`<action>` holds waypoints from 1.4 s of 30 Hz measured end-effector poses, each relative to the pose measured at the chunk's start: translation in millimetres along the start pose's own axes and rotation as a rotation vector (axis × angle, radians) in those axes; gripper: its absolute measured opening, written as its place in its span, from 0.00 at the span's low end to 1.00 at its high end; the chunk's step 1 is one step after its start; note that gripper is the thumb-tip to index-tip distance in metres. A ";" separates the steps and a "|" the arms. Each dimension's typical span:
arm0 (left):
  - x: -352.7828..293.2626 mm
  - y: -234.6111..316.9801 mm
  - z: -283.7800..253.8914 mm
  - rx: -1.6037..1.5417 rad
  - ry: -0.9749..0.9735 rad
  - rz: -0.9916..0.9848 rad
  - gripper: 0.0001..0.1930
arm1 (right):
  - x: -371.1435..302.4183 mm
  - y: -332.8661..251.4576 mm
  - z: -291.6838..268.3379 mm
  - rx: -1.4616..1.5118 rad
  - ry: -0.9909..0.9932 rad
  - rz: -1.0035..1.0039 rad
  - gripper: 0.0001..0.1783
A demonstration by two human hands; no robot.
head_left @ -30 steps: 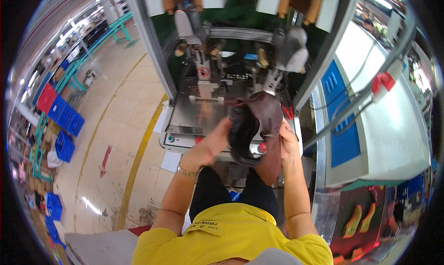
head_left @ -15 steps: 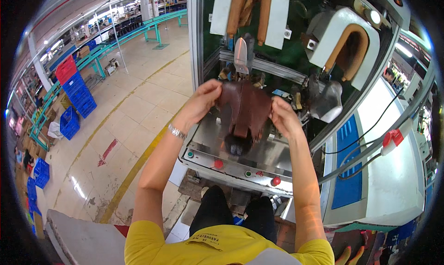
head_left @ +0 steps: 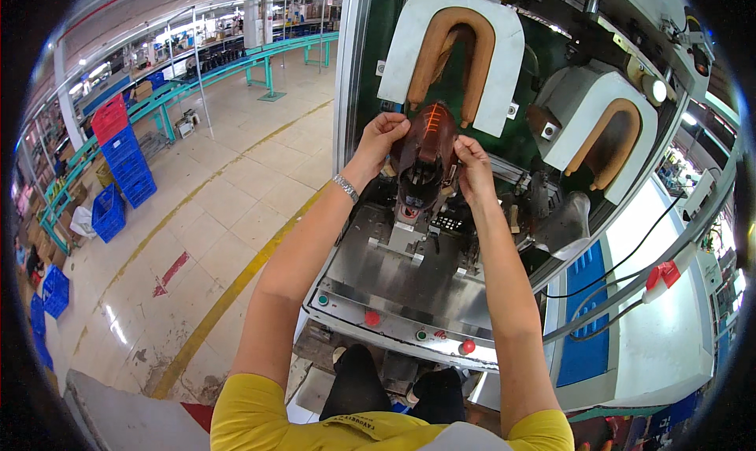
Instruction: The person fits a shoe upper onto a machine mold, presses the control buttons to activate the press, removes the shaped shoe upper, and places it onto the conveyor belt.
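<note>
A brown leather shoe upper point(head_left: 429, 140) sits over the metal form on the left side of the machine, its far end crossed by orange light lines. My left hand point(head_left: 383, 140) pinches its left edge, and a metal watch band circles that wrist. On the opposite edge, my right hand point(head_left: 475, 168) is closed with fingertips on the leather. The nearer end of the upper gapes dark. Just beyond it hangs a white U-shaped clamp point(head_left: 504, 57) with a tan padded lining. Most of the form under the leather is hidden.
To the right are a second padded clamp point(head_left: 579, 97) and a bare metal foot form point(head_left: 568, 224). Red buttons point(head_left: 468, 346) and green ones line the machine's front panel point(head_left: 394, 333). Stacked blue crates point(head_left: 130, 168) stand at left, and a hanging cable point(head_left: 614, 282) loops at right.
Both hands have carried the leather upper away from me and lowered it over the metal form. It was spread flat between them; now it wraps the form. The view has shifted slightly.
</note>
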State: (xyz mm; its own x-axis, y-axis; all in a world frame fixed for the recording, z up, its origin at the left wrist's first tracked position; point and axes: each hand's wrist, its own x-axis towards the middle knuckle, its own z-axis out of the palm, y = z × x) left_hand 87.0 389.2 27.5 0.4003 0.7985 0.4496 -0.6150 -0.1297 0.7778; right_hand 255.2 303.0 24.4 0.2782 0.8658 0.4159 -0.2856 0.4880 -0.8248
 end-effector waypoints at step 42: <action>-49.3 -125.7 -37.4 -0.350 -0.001 -0.619 0.20 | -50.3 118.4 -30.0 0.512 0.137 0.606 0.19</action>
State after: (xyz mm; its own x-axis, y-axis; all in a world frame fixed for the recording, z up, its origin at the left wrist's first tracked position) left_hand 119.2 388.1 -108.9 0.7476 0.6636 -0.0285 -0.4564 0.5445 0.7037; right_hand 234.9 314.0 -105.6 0.0407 0.9913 -0.1253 -0.7984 -0.0431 -0.6006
